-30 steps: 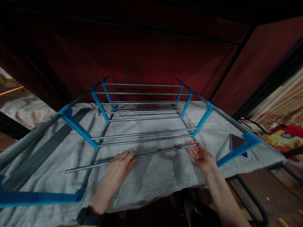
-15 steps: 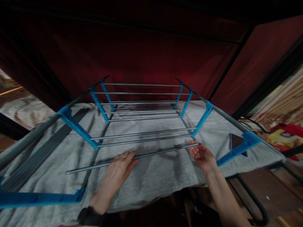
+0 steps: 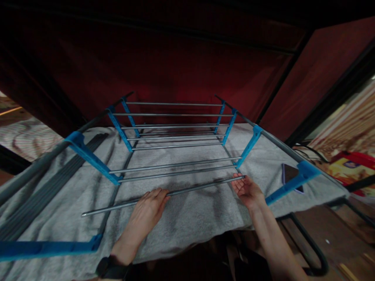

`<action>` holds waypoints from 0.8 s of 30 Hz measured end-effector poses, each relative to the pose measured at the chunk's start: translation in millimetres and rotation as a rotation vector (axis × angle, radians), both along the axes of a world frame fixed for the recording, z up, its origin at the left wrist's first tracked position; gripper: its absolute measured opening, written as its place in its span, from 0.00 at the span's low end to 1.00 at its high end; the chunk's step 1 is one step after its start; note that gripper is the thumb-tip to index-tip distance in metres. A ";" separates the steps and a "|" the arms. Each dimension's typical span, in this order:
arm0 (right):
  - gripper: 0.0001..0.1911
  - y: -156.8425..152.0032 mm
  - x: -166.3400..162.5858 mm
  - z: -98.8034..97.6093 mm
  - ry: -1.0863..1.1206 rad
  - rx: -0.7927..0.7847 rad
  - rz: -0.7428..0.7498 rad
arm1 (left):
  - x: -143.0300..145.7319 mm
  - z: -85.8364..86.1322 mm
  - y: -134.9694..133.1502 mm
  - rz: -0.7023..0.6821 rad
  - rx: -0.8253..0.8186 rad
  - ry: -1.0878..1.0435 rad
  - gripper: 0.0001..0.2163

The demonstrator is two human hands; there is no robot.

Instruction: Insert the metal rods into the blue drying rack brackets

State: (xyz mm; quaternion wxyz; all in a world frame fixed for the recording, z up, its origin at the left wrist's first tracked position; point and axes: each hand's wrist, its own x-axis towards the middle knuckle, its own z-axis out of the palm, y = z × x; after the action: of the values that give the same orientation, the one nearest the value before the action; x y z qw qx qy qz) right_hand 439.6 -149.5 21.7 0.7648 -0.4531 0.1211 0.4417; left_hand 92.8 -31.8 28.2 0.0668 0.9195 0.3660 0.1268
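- Hardly moved since before: steel rod (image 3: 199, 187) slanting above grey towel (image 3: 187, 222), inside blue drying rack (image 3: 95, 160).
- Left hand (image 3: 148, 208) wrapped over mid-rod, bearing its weight.
- Right hand (image 3: 247, 191) open-palmed, fingers loosely spread, steadying rod's tip.

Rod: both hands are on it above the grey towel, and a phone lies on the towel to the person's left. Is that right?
Not quite. The head view shows the phone on the towel to the person's right, partly behind a blue bracket. The rest holds: the left hand and right hand are both on the rod above the grey towel.
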 end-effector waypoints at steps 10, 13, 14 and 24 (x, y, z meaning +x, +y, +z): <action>0.12 -0.9 2.7 -2.4 0.004 0.008 -0.006 | 1.8 11.1 -3.4 -0.003 -0.052 0.029 0.12; 0.12 -0.5 1.9 -2.6 0.005 0.006 -0.004 | 1.4 9.5 -2.6 -0.016 -0.043 0.032 0.12; 0.12 -0.3 1.5 -2.7 0.006 0.005 -0.004 | 1.0 8.2 -2.1 -0.020 -0.036 0.028 0.12; 0.13 1.3 -1.2 -5.1 0.013 0.001 0.028 | 2.2 0.7 -1.4 -0.029 0.003 0.040 0.16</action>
State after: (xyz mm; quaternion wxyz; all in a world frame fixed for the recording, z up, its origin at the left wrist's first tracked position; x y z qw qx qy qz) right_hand 438.4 -148.1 16.6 0.7580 -0.4516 0.1195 0.4552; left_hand 95.0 -33.2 28.9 0.0599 0.9272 0.3538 0.1077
